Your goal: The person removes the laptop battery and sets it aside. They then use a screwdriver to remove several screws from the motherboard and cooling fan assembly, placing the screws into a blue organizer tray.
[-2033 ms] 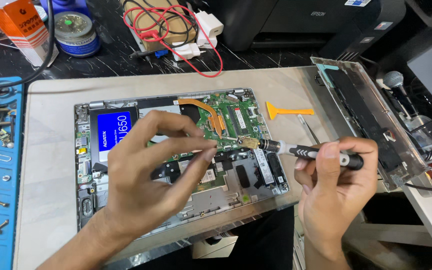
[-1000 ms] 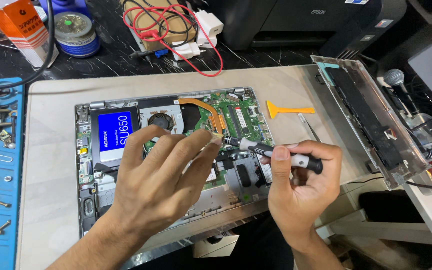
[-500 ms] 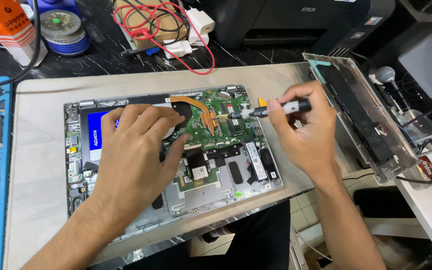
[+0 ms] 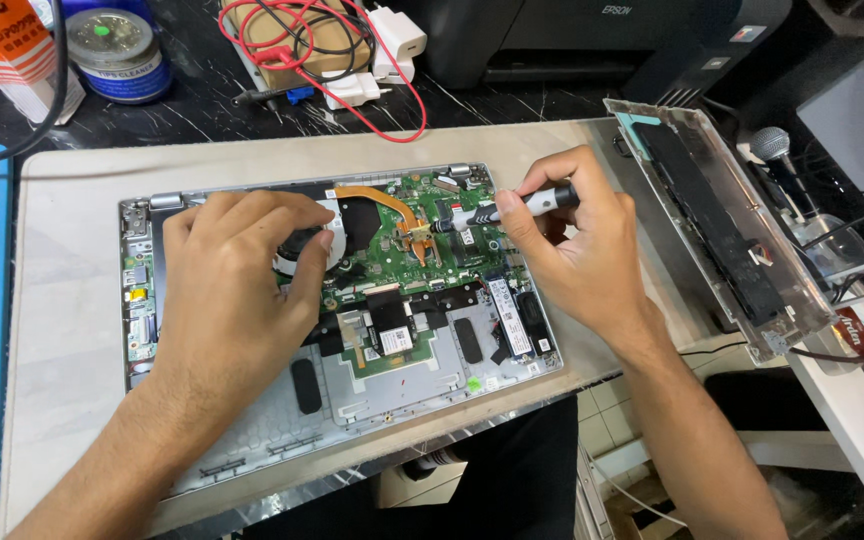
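Right hand grips screwdriver over opened laptop; left hand lies flat, fingers together.

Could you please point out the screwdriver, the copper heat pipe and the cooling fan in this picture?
screwdriver (image 4: 512,208): head view, on its black and silver handle.
copper heat pipe (image 4: 384,197): head view, on its bare orange bend.
cooling fan (image 4: 297,248): head view, on its dark housing below the left fingertips.

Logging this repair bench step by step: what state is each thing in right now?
Laptop: bottom cover off, board exposed.
Screwdriver: gripped in right hand, tip on board.
Left hand: resting flat over the fan.
Round tin: lid on.
Clear tray: tilted beside the mat.
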